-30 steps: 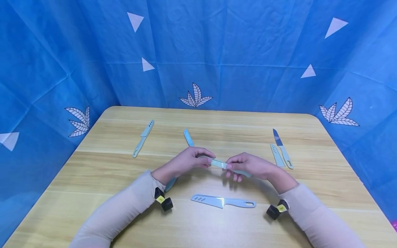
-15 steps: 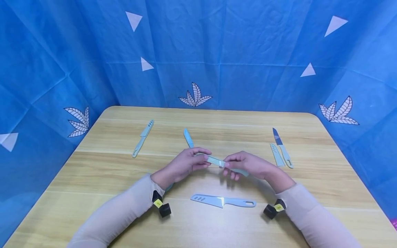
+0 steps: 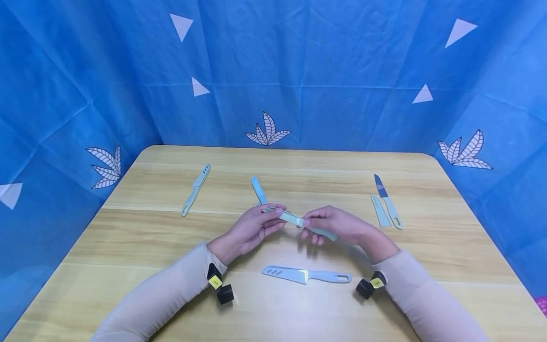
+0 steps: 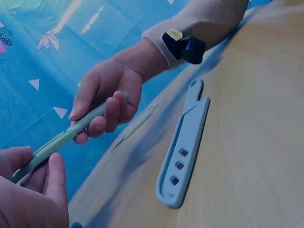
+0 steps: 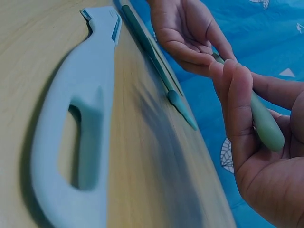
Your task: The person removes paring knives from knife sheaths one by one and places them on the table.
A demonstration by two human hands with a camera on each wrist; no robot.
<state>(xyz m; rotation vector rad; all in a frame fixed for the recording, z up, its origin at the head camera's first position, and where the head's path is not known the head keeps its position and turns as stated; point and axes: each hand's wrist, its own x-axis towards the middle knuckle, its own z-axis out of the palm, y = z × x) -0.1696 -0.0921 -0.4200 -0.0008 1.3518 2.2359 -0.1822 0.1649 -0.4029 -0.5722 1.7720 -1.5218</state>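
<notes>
Between both hands, above the table, is a pale green knife in its sheath [image 3: 291, 218]. My left hand [image 3: 248, 232] pinches the sheath end between thumb and fingers. My right hand [image 3: 339, 224] grips the knife's handle [image 3: 325, 233]; in the right wrist view the rounded butt of the handle [image 5: 268, 126] shows below the fingers. The blade is hidden in the sheath, as the left wrist view also shows along the green sheath [image 4: 45, 151]. On the table just in front of the hands lies a light blue sheathed knife [image 3: 285, 274].
A sheathed knife [image 3: 196, 190] lies at the back left. Behind my left hand a blue knife [image 3: 258, 190] is partly hidden. At the right, an unsheathed dark-bladed knife [image 3: 391, 211] lies beside a separate sheath [image 3: 380, 211]. A blue curtain [image 3: 273, 61] hangs behind the wooden table [image 3: 128, 266].
Both hands have shifted slightly to the left together with the green knife and its sheath, holding them the same way. The knives on the table have not moved.
</notes>
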